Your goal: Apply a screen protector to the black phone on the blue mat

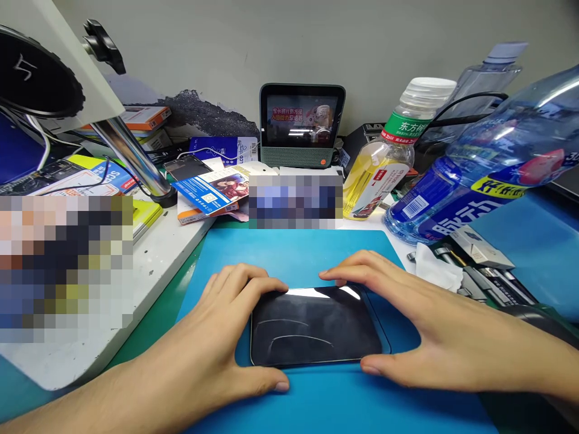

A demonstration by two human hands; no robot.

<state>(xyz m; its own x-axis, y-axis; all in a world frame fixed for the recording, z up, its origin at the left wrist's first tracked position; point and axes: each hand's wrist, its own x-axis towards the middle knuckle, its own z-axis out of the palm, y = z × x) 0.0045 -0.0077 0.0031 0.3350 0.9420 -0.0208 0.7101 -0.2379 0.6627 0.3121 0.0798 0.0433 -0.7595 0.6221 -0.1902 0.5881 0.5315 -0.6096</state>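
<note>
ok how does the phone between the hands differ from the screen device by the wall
The phone lies on the blue mat, while the screen device stands upright. The phone's face is dark with reflections; the screen device shows a lit picture. The screen device has a grey-green base; the phone shows none. Both have rounded corners.

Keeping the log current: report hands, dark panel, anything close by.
Left hand and right hand open around dark panel. Panel on blue mat, glossy face up. Large blue bottle beyond right hand, apart from panel.
</note>
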